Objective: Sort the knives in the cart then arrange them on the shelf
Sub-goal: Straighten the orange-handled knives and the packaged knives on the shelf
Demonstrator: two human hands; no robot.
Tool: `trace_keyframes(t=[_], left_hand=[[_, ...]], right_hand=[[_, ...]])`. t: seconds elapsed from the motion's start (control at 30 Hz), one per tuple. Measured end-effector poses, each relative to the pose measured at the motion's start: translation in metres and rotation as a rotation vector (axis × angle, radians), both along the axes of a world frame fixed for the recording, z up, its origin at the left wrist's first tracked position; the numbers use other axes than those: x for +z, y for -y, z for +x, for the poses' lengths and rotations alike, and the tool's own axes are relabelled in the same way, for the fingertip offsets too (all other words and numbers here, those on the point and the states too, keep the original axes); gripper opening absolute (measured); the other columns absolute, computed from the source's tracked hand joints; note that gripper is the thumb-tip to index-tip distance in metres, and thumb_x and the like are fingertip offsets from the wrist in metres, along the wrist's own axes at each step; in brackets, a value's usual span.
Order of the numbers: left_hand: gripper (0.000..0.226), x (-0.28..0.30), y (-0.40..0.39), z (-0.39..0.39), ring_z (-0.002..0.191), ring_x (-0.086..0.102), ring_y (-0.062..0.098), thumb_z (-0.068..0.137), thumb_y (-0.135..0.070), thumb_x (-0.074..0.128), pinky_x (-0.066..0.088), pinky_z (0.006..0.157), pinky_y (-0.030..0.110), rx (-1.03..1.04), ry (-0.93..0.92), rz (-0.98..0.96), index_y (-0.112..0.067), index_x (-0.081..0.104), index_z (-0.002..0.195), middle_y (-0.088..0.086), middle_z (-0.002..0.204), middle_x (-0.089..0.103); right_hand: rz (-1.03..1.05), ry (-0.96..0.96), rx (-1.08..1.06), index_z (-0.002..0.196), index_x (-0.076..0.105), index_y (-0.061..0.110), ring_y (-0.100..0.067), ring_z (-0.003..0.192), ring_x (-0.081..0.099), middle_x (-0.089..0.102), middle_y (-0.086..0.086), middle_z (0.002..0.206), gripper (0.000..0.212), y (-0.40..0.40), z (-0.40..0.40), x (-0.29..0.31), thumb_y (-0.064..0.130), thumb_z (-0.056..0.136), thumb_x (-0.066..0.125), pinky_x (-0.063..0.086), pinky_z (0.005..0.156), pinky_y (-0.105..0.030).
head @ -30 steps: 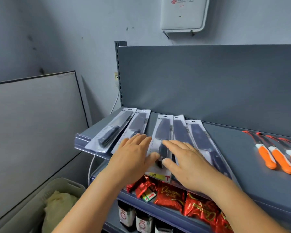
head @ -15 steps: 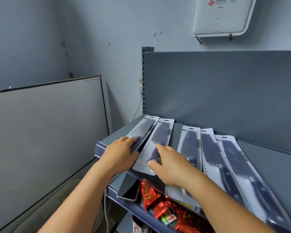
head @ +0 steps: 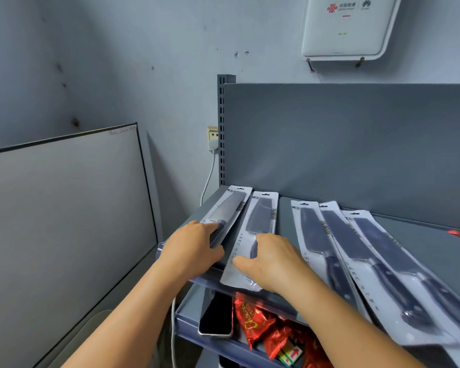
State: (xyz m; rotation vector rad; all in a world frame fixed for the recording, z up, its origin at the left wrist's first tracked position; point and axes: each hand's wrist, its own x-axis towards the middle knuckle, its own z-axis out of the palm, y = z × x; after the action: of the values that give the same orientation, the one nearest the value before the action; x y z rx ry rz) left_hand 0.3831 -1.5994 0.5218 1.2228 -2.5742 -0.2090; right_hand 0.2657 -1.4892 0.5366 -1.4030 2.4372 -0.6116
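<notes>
Both hands are working at the shelf's left end now, having slid over from the middle packs a second ago: the left hand is lying flat on the first knife pack, the right hand pressing open-palmed on the second knife pack. Neither is gripping anything. That second pack is hanging over the front lip, so a careless nudge could be tipping it down onto the phone below.

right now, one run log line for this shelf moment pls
stage: arranging | left hand: flat on leftmost packaged knife | right hand: flat on second packaged knife | top shelf: five packaged knives
</notes>
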Motion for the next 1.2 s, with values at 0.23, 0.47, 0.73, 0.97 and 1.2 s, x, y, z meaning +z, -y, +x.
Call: trace_keyframes(t=[0.23,0.47,0.73,0.97,1.2], left_hand=[[0.038,-0.004,0.014,0.009,0.079,0.055,0.024,0.081,-0.036,0.054,0.042,0.062,0.029,-0.048,-0.017,-0.029,-0.027,0.057,0.119,-0.001,0.085,0.05],[0.045,-0.003,0.02,0.011,0.073,0.056,0.026,0.083,-0.035,0.054,0.04,0.057,0.028,-0.103,-0.014,-0.013,-0.032,0.054,0.127,-0.003,0.072,0.046],[0.052,-0.003,0.018,0.016,0.095,0.054,0.024,0.093,-0.045,0.047,0.044,0.076,0.03,-0.144,0.016,0.0,-0.037,0.036,0.143,0.001,0.1,0.049],[0.062,0.013,-0.026,0.014,0.135,0.033,0.017,0.095,-0.05,0.042,0.031,0.105,0.03,-0.266,-0.173,-0.067,-0.028,0.021,0.15,-0.006,0.147,0.037],[0.068,0.006,-0.104,-0.019,0.139,0.02,0.008,0.094,-0.05,0.046,0.018,0.11,0.019,-0.559,-0.255,-0.068,-0.03,0.015,0.151,-0.011,0.151,0.026]], right_hand=[[-0.037,0.035,-0.083,0.069,0.044,0.021,-0.024,0.08,0.059,0.06,0.0,0.085,0.031,0.012,0.011,-0.002,0.044,0.083,0.059,0.041,0.058,-0.028],[-0.02,0.035,-0.088,0.066,0.043,0.023,-0.02,0.072,0.053,0.051,0.004,0.073,0.032,0.013,0.015,-0.001,0.043,0.084,0.059,0.036,0.05,-0.026],[0.054,-0.006,-0.088,0.095,0.054,0.02,-0.024,0.101,0.056,0.059,-0.001,0.109,0.04,0.012,0.016,-0.002,0.058,0.085,0.053,0.045,0.078,-0.033],[-0.109,-0.085,-0.04,0.151,0.019,0.026,-0.017,0.144,0.017,0.017,0.011,0.158,0.06,-0.031,0.007,0.004,0.048,0.098,0.036,0.021,0.114,-0.034],[-0.116,-0.21,-0.18,0.15,0.019,0.028,-0.018,0.144,0.012,0.013,0.01,0.157,0.058,-0.094,-0.034,0.003,0.035,0.098,0.043,0.016,0.114,-0.03]])
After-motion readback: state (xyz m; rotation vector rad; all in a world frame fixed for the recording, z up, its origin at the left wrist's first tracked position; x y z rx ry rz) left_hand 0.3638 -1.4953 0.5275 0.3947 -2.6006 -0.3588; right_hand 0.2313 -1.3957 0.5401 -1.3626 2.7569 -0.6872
